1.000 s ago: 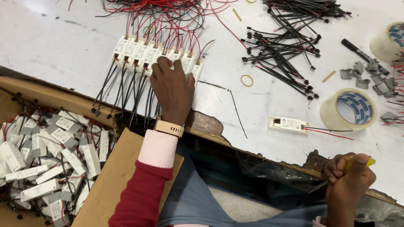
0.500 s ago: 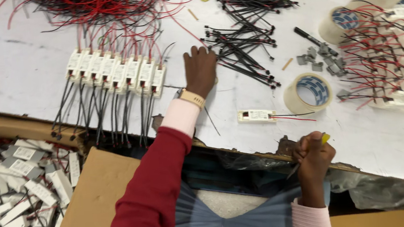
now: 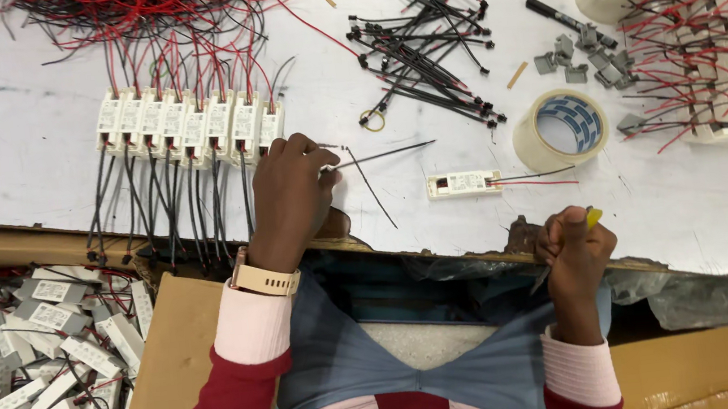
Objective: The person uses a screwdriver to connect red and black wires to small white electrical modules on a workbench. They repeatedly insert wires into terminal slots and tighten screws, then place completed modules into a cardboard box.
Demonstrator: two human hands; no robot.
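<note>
Pinching a thin black wire (image 3: 377, 155) on the white surface (image 3: 16, 151), the left hand (image 3: 291, 194) could snag neighbouring leads of the row of white rectangular modules (image 3: 189, 124). The right hand (image 3: 574, 250), clenched on a yellow-tipped tool (image 3: 593, 217), might slip off the edge.

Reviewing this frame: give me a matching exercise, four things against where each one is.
Things:
1. left hand
2. right hand
3. tape roll
4. cardboard box

Places:
A. at the table's near edge, closed on a yellow-tipped tool
B. on the white table, right of the single white module
C. pinching a thin black wire beside the row of modules
D. lower left, holding loose modules

Pairs: 1-C, 2-A, 3-B, 4-D
</note>
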